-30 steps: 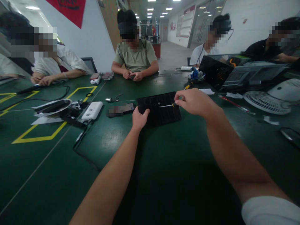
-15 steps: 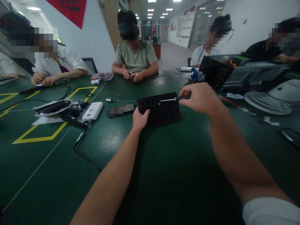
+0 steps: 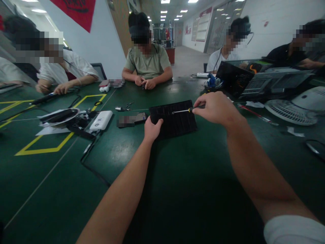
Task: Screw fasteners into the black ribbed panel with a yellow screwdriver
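Note:
A flat black panel (image 3: pixel 179 122) with ribbed compartments is tilted up over the green table. My left hand (image 3: pixel 153 129) grips its left edge, thumb across the front. My right hand (image 3: pixel 214 107) is closed round the dark handle of a screwdriver (image 3: pixel 181 111), just right of the panel. The metal shaft points left across the panel, and its tip is at a small round spot near the upper middle. Whether the tip touches that spot is too small to tell. Left of the panel lies a phone (image 3: pixel 132 119).
On the green table (image 3: pixel 193 176) are a white power bank (image 3: pixel 101 120) with a cable, a round device (image 3: pixel 63 117), small metal parts (image 3: pixel 122 109) and a white fan (image 3: pixel 291 106). A dark open case (image 3: pixel 235 78) stands back right. Several people sit around.
The screwdriver's handle end has dipped slightly, with my right hand a little lower and its fingers shifted on the handle. My left hand and the panel hold nearly the same place.

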Demonstrator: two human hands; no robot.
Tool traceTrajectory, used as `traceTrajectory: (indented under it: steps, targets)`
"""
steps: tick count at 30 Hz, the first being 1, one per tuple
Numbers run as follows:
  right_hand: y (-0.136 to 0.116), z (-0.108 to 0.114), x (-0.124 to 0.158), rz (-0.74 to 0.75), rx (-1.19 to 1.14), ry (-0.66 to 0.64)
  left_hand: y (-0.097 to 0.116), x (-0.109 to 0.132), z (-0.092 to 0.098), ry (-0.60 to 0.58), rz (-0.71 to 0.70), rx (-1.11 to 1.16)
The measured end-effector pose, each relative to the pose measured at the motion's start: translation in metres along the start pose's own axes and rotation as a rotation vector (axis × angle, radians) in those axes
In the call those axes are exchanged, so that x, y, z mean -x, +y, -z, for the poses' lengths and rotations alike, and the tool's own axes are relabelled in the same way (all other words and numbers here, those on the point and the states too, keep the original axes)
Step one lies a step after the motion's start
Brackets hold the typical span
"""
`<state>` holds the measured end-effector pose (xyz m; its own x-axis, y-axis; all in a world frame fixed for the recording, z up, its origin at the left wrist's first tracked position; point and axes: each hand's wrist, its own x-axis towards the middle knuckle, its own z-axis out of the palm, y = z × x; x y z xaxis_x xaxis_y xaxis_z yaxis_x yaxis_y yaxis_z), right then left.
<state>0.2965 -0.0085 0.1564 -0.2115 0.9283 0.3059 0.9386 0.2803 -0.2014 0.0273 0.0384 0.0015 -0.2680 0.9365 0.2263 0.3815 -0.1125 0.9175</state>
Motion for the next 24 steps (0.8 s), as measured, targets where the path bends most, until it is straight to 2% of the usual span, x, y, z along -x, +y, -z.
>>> traceTrajectory:
  steps: [11,17,24]
  targets:
    - [0.0007,-0.0028,-0.0010,-0.027,0.032,-0.020,-0.0007,0.0006,0.0008,-0.012,-0.004,0.020]
    - [0.0017,-0.0026,-0.0015,0.009,0.022,-0.079,-0.0003,0.0008,0.0008,-0.005,0.004,0.029]
    - [-0.0009,-0.0027,-0.0012,-0.016,0.045,-0.066,0.0029,0.0020,0.0013,-0.008,0.005,0.018]
